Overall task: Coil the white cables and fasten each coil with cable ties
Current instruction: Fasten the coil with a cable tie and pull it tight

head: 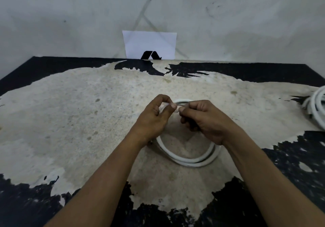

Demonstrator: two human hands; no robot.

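While both bare forearms reach forward from the bottom edge of the head view, the person's left hand (154, 116) and right hand (202, 118) meet thumb tip to thumb tip above the middle of the table (70, 112). Its black coating is worn away over most of the top, leaving a rough, pale beige surface with ragged black patches along the edges.

Both hands have their fingers curled. The left hand pinches a small white piece (166, 106) between thumb and forefinger, and the right hand pinches it from the other side, its remaining fingers folded under the palm. Whether that piece is a cable tie or part of the cable itself cannot be told, since the fingers cover most of it.

The coil of round white cable (190, 161) lies flat on the pale part of the table, directly under the hands. Its near arc, two or three turns lying side by side, shows between the wrists. Its far arc rises just behind the fingertips, where the pinched piece sits. The left and right sides of the coil are hidden by the hands.

A second coil of white cable (316, 107) rests at the right edge of the table, well apart from the first and cut off by the frame.

At the far edge, a white sheet of paper with a black angular mark (149, 42) stands against the grey, smudged wall (70, 16).
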